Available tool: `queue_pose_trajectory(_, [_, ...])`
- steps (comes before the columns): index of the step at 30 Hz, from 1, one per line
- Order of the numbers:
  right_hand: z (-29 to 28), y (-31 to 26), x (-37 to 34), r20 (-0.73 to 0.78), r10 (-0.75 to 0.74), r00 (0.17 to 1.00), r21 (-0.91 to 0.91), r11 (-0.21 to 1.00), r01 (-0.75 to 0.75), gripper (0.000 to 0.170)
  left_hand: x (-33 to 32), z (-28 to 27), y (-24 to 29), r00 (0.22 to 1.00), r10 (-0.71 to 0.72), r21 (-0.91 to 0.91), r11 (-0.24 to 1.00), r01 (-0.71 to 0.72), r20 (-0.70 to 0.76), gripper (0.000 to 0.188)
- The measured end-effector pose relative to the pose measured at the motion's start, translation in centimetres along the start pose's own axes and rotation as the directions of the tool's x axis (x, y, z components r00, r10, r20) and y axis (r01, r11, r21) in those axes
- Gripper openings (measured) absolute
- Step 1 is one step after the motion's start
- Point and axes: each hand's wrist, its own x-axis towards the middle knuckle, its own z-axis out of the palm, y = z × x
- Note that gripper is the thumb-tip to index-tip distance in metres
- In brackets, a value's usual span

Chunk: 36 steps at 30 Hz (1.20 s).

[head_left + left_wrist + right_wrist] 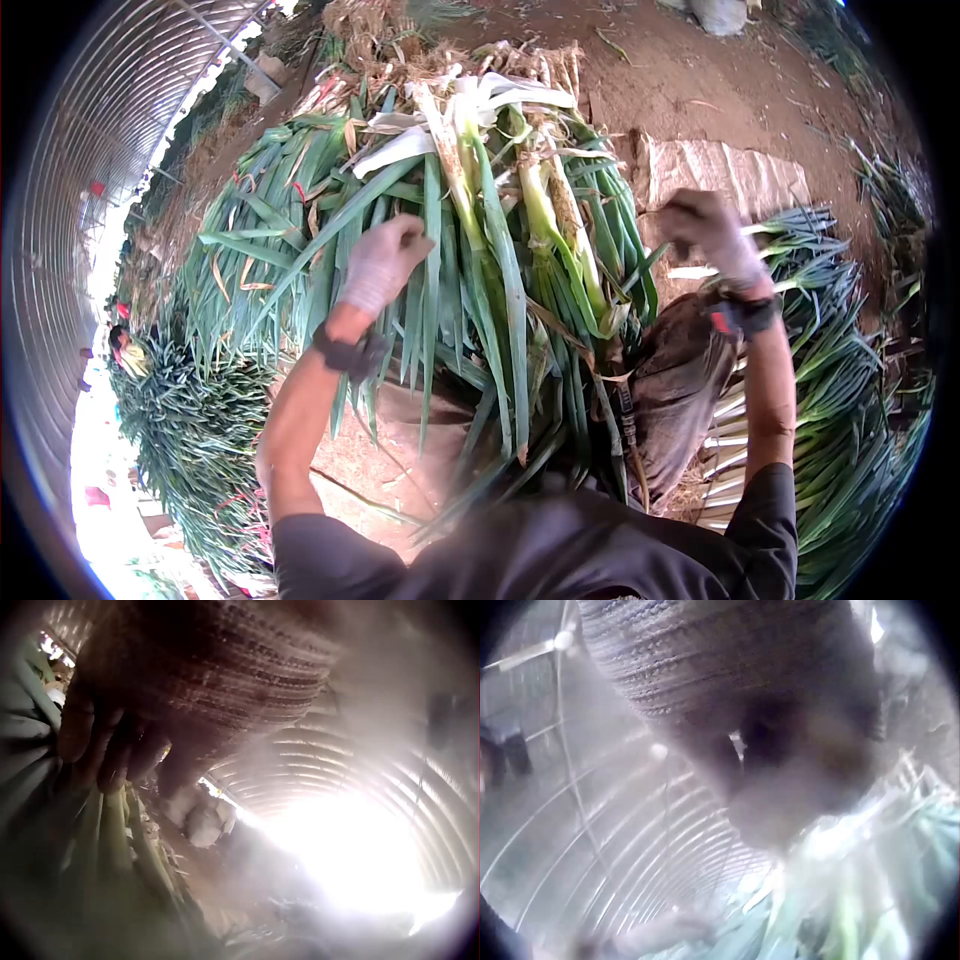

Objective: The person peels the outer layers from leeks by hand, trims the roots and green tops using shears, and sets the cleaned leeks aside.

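A large heap of green onions (470,220) lies before the person, roots at the far end, long leaves toward the lap. The left hand (385,262), in a pale knitted glove, hovers over the leaves on the left of the heap. Its fingers (112,754) hang loosely bent above the leaves in the left wrist view, with nothing visible in them. Off the heap's right edge, the gloved right hand (708,235) is raised and blurred. In the right wrist view its fingers curl toward the thumb, and I cannot tell whether they pinch something thin.
Green onions with bare white stalks (735,440) lie in a row at the right. Behind the right hand a pale sack (715,175) is spread on the dirt floor (690,80). Another heap of onions (200,430) stands at the left, beside the ribbed tunnel wall (70,180).
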Motion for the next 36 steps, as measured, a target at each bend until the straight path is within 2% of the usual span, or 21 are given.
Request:
queue_pose_trajectory(2, [1.4,-1.1,1.7,0.048,-0.02,0.999,-0.01,1.0,0.021,0.018,3.1,3.4,1.0,0.996,-0.004,0.099,0.995,0.012,-0.087,0.041])
queue_pose_trajectory(3, [6.2,-3.0,3.6,0.021,-0.094,0.995,0.183,0.979,0.089,0.019,3.3,0.6,0.4,0.995,0.033,0.222,0.975,-0.012,-0.093,0.037])
queue_pose_trajectory(4, [7.9,-1.7,5.6,0.053,-0.134,0.99,0.271,0.956,0.115,0.021,4.2,2.0,1.4,0.994,0.057,0.243,0.969,-0.034,-0.092,0.036])
queue_pose_trajectory(6, [10.6,-2.9,7.6,0.126,-0.07,0.99,0.267,0.963,0.034,0.023,6.0,4.3,3.2,0.996,0.055,0.365,0.931,-0.025,-0.073,0.036])
queue_pose_trajectory(7, [12.7,-2.5,8.7,0.092,-0.108,0.99,0.32,0.944,0.074,0.023,6.6,5.0,3.7,0.998,0.025,0.465,0.885,0.004,-0.056,0.037])
queue_pose_trajectory(8, [15.8,-0.4,10.0,0.048,-0.107,0.993,0.469,0.88,0.072,0.027,7.0,5.6,3.8,1.0,-0.025,0.465,0.885,0.025,-0.006,0.04])
queue_pose_trajectory(9, [17.5,0.5,10.5,-0.058,-0.135,0.989,0.232,0.962,0.144,0.034,6.9,6.0,4.3,0.998,-0.064,0.475,0.878,0.056,0.001,0.044])
queue_pose_trajectory(11, [19.0,1.1,10.4,-0.173,-0.15,0.973,-0.196,0.974,0.116,0.038,7.7,7.2,3.2,0.992,-0.127,0.449,0.887,0.105,0.019,0.05])
queue_pose_trajectory(15, [19.9,2.9,10.3,-0.211,-0.177,0.961,-0.219,0.967,0.13,0.046,9.6,9.3,2.0,0.948,-0.317,0.261,0.915,0.309,-0.015,0.061])
queue_pose_trajectory(19, [19.5,2.1,10.4,-0.139,-0.065,0.988,-0.26,0.965,0.027,0.063,10.1,12.2,3.5,0.931,-0.337,0.286,0.886,0.365,-0.143,0.058])
queue_pose_trajectory(20, [19.4,2.1,10.2,-0.167,-0.09,0.982,-0.239,0.97,0.048,0.061,10.2,12.4,3.5,0.926,-0.353,0.26,0.889,0.377,-0.136,0.057])
queue_pose_trajectory(23, [19.2,2.2,9.4,-0.253,-0.113,0.961,-0.121,0.989,0.084,0.058,9.8,11.5,2.0,0.945,-0.311,0.021,0.949,0.314,-0.099,0.056])
queue_pose_trajectory(24, [18.8,1.9,9.3,-0.284,-0.113,0.952,-0.074,0.993,0.096,0.059,9.1,11.1,2.2,0.947,-0.307,-0.16,0.944,0.29,-0.093,0.055])
queue_pose_trajectory(25, [18.1,1.2,9.0,-0.283,-0.106,0.953,-0.09,0.992,0.084,0.057,8.0,10.5,3.0,0.968,-0.233,-0.236,0.95,0.206,-0.094,0.06])
queue_pose_trajectory(27, [16.8,0.0,8.2,-0.279,-0.091,0.956,-0.123,0.991,0.058,0.055,6.7,10.1,4.5,0.992,-0.087,-0.258,0.964,0.06,-0.094,0.06])
queue_pose_trajectory(28, [16.4,-0.5,8.1,-0.273,-0.061,0.96,-0.107,0.994,0.033,0.05,6.3,10.1,5.4,0.989,-0.077,-0.221,0.974,0.048,-0.127,0.062])
queue_pose_trajectory(31, [13.8,-1.4,8.1,-0.273,-0.054,0.961,0.121,0.989,0.09,0.043,6.9,9.2,7.3,0.981,0.036,-0.229,0.97,-0.08,-0.19,0.065])
queue_pose_trajectory(32, [13.5,0.2,9.2,-0.207,-0.052,0.977,0.307,0.945,0.115,0.038,8.0,8.5,7.4,0.994,0.051,-0.337,0.938,-0.082,-0.099,0.061])
queue_pose_trajectory(33, [13.6,2.0,10.1,-0.21,-0.097,0.973,0.252,0.956,0.15,0.038,8.8,7.9,8.1,0.991,0.088,-0.385,0.915,-0.119,-0.098,0.056])
queue_pose_trajectory(35, [12.1,0.7,8.8,-0.063,-0.078,0.995,0.143,0.986,0.086,0.039,12.4,9.0,6.9,0.996,0.063,-0.428,0.9,-0.087,-0.069,0.05])
queue_pose_trajectory(36, [12.4,0.7,8.5,-0.033,-0.062,0.998,0.235,0.97,0.068,0.039,14.1,8.3,7.5,0.998,0.005,-0.635,0.772,0.033,0.058,0.046])
